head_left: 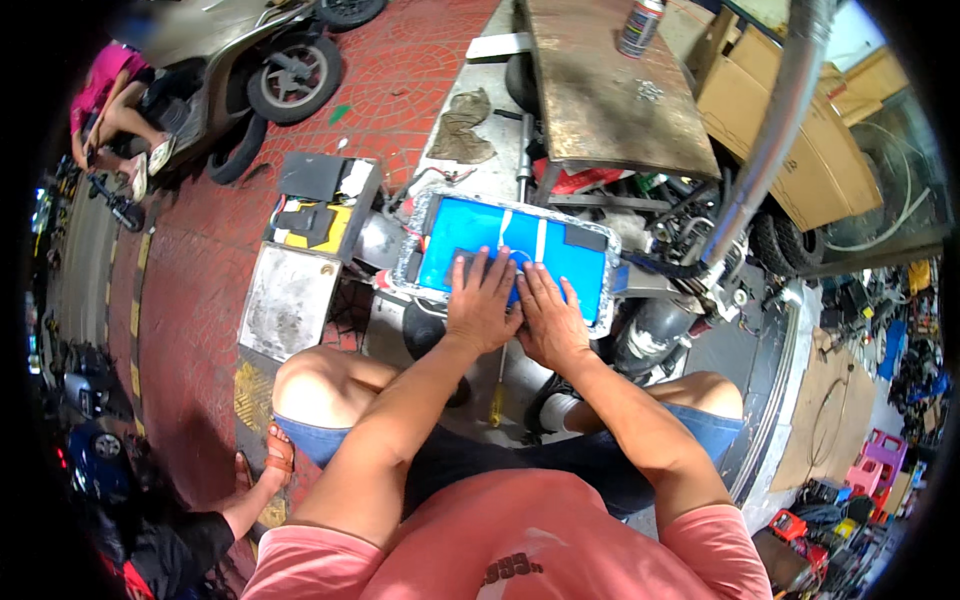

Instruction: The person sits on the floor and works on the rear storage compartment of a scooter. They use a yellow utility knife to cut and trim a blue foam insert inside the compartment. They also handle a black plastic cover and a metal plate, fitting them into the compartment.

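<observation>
A blue-wrapped battery pack (pixel 575 272) lies in the open rectangular tray (pixel 408 250) of what looks like an electric scooter, in front of my knees. Two white strips cross its top, and a black patch (pixel 585 238) sits at its far right corner. My left hand (pixel 484 302) rests flat on the pack, fingers stretched, partly covering a dark pad. Beside it, my right hand (pixel 550 318) presses flat on the near middle. The thumbs almost meet. Neither hand grips anything. Below the tray, a screwdriver with a yellow handle (pixel 497 402) points toward me.
An open box with a yellow block (pixel 335 228) stands left of the tray. Ahead is a worn wooden table (pixel 610 110) with a spray can (pixel 640 28). A metal pole (pixel 775 130) rises at right, near cardboard (pixel 790 130). Another person sits by a scooter at far left.
</observation>
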The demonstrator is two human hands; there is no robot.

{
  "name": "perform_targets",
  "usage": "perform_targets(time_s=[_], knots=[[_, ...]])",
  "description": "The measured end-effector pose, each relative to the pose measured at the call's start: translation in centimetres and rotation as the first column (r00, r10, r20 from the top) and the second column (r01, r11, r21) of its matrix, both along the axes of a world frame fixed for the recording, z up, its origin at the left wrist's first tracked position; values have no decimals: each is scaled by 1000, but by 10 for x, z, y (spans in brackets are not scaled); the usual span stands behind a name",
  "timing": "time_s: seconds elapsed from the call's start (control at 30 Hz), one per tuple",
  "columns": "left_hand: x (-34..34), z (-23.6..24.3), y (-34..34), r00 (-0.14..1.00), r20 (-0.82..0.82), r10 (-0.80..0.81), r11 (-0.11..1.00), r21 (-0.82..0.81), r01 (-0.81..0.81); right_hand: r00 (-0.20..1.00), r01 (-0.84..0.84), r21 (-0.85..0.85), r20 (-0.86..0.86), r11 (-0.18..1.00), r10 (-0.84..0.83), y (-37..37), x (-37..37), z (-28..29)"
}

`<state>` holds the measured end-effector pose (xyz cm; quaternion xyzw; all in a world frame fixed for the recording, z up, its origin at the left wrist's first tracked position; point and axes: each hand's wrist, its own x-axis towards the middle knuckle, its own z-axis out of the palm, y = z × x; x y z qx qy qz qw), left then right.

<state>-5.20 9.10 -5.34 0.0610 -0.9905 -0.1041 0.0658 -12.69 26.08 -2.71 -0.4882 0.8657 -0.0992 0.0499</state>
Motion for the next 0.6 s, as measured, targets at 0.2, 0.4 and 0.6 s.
perform_targets(time_s=[0.2,0.4,0.6], knots=[[-1,9,2,1000,-1,-1,1000,-5,1,996,76,-114,60,991,-69,3,4,6],[4,25,-2,996,-78,-32,998,-59,27,980,169,-296,150,940,-129,23,29,36],[7,48,9,984,-175,-17,1000,-22,13,978,164,-354,181,921,-105,79,55,27]])
